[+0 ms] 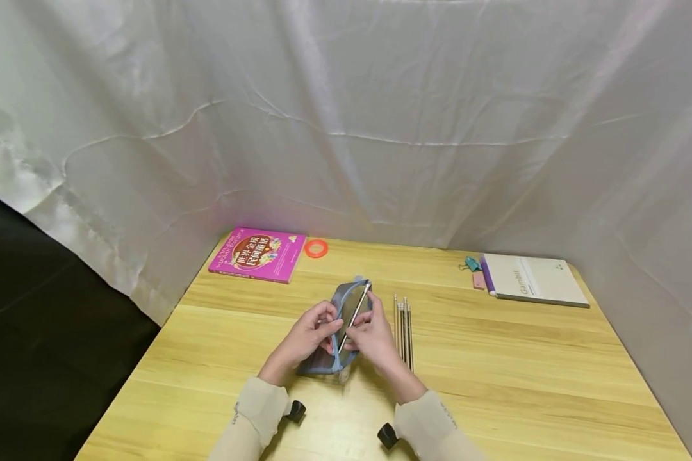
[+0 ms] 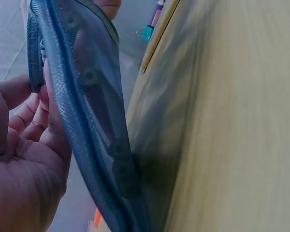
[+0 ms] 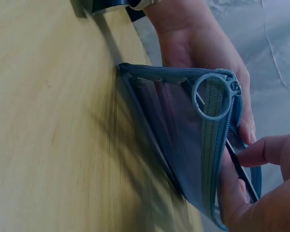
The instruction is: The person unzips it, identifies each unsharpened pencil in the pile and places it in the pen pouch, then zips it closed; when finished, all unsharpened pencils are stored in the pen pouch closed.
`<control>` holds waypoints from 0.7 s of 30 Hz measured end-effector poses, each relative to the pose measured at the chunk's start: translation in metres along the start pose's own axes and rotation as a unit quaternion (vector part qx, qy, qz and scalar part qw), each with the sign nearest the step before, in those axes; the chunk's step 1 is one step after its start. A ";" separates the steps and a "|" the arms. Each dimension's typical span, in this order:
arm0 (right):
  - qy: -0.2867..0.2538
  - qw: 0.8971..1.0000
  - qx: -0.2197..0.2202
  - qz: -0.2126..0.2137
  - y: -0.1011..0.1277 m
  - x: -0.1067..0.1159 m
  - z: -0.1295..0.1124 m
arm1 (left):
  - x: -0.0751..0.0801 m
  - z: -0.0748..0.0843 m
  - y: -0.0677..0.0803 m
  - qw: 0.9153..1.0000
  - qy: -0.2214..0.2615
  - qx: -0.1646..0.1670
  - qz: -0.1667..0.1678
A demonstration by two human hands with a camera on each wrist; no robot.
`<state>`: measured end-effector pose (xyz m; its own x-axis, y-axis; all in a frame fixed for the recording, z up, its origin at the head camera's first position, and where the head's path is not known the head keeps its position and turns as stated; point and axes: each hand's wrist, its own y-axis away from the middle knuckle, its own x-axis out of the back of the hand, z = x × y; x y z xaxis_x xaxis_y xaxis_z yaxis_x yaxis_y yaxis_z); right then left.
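A see-through blue mesh zipper pouch (image 1: pixel 318 367) is held up off the table between both hands, its zipper apart. My left hand (image 1: pixel 307 331) pinches the zippered edge of the pouch (image 2: pixel 99 101) between thumb and fingers. On the other side, my right hand (image 1: pixel 375 334) pinches a dark pencil (image 1: pixel 354 312) that lies slantwise along the mouth of the pouch. The right wrist view shows this pencil (image 3: pixel 241 171) between thumb and fingers, partly inside the opening. A round zipper pull (image 3: pixel 198 104) hangs at the pouch's corner. Some items show dimly through the mesh.
Several pencils (image 1: pixel 403 333) lie side by side just right of the right hand. At the back left are a pink book (image 1: pixel 259 255) and an orange ring (image 1: pixel 316 248). A notebook (image 1: pixel 536 279), teal binder clip (image 1: pixel 471 263), pink eraser (image 1: pixel 478 280) and purple marker (image 1: pixel 487 276) sit back right.
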<state>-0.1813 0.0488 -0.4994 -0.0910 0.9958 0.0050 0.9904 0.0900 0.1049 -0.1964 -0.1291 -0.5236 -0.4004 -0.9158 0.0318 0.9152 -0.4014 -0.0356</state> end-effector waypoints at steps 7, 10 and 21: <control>0.005 1.000 -0.025 0.004 -0.003 0.000 0.002 | 0.001 0.000 0.001 1.000 -0.001 0.000 0.000; 0.015 0.999 -0.032 0.004 -0.004 0.000 0.003 | 0.001 0.001 0.001 1.000 0.000 0.002 0.001; 0.032 0.998 -0.060 0.015 -0.005 0.003 0.007 | 0.001 0.003 0.003 1.000 -0.012 -0.008 -0.012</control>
<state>-0.1860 0.0512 -0.5070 -0.0712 0.9948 0.0723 0.9736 0.0536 0.2220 -0.1937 -0.1308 -0.5210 -0.4209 -0.9053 0.0573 0.9045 -0.4236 -0.0497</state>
